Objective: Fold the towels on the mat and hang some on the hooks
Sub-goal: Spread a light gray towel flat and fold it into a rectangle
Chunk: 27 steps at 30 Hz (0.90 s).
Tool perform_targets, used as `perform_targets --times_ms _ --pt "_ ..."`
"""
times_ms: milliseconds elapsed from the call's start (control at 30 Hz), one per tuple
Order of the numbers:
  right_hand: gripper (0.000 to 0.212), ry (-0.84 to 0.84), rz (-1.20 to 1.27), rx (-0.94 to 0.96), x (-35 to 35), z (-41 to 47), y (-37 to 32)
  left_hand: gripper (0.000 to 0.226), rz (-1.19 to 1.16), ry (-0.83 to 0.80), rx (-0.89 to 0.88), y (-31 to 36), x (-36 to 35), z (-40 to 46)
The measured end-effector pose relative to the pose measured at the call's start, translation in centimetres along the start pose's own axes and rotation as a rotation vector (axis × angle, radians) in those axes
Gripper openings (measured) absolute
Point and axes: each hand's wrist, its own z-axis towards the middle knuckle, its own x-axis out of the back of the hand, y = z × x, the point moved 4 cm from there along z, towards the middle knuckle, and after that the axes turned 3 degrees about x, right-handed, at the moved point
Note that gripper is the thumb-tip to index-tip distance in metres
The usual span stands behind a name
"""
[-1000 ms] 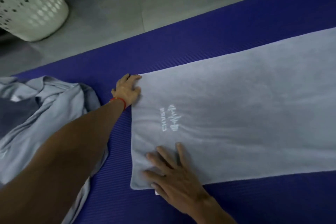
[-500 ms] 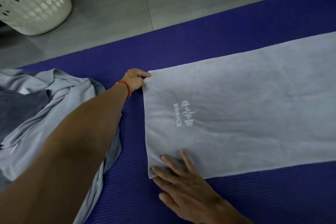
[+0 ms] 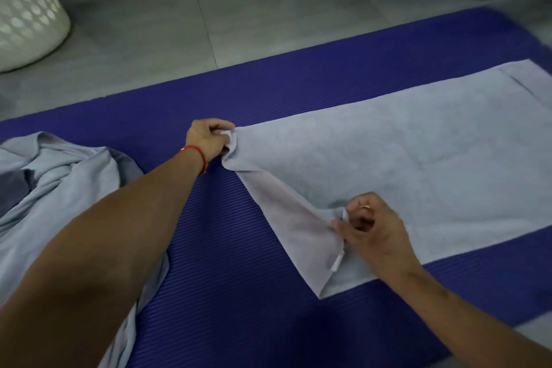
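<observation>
Grey terry cloth, so it's going to drag a bit. Your left hand (image 3: 209, 140) is pinching the far corner of the towel (image 3: 418, 158) and your right hand (image 3: 370, 227) has the near corner pinched between thumb and fingers, both lifted off the mat (image 3: 239, 278). The rest of the towel lies flat, stretching away to the right of your hands.

Things I'd watch: your two corners aren't level, so if you carry them over like that the edges probably won't line up and the fold comes out crooked. The little white tag (image 3: 336, 263) below your right hand could get tucked in awkwardly too. And the heap of other towels (image 3: 59, 188) sits just beside your left forearm, easy to snag.
</observation>
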Motion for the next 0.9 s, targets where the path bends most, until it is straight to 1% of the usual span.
perform_targets --times_ms 33,100,167,200,267,367,433,500,600,700,767,833,900 --pt "0.026 0.015 0.008 -0.027 1.3 0.4 0.3 0.038 -0.021 -0.009 -0.052 1.1 -0.6 -0.4" --pt "0.033 -0.012 0.007 -0.051 4.2 1.3 0.6 0.034 -0.020 -0.033 -0.146 3.3 -2.0 -1.4" --pt "0.041 -0.072 -0.018 -0.063 7.8 2.5 0.5 0.029 -0.064 -0.073 -0.158 5.6 -3.5 -2.4" --pt "0.041 -0.097 -0.052 -0.062 9.7 3.2 0.3 0.027 -0.102 -0.096 -0.145 6.8 -4.4 -2.8" --pt "0.034 -0.101 -0.140 -0.095 13.9 4.5 -0.3 0.024 -0.168 -0.140 -0.125 9.9 -6.3 -3.8" --pt "0.024 -0.111 -0.264 -0.173 19.8 5.9 -1.0 0.032 -0.210 -0.185 -0.149 14.8 -9.2 -4.9" --pt "0.021 -0.133 -0.283 -0.199 23.6 6.5 -1.3 0.040 -0.146 -0.213 -0.205 18.0 -11.3 -5.6" --pt "0.018 -0.112 -0.261 -0.198 27.6 6.8 -1.3 0.036 -0.027 -0.208 -0.297 21.4 -13.7 -6.3" --pt "0.017 0.024 -0.217 -0.207 34.0 6.9 1.0 0.019 0.069 -0.150 -0.403 26.8 -17.4 -6.6" --pt "0.017 0.106 -0.127 -0.273 39.5 6.6 5.8 0.014 0.141 -0.149 -0.513 32.2 -22.7 -5.5" --pt "0.018 0.247 -0.022 -0.301 42.8 7.0 9.7 0.009 0.215 -0.157 -0.581 35.8 -26.9 -4.2" --pt "0.017 0.430 0.099 -0.328 45.3 7.8 13.5 0.007 0.236 -0.203 -0.583 39.2 -31.7 -3.0" --pt "0.016 0.551 0.071 -0.365 46.9 8.8 17.3 0.010 0.237 -0.250 -0.564 42.0 -36.7 -1.6"
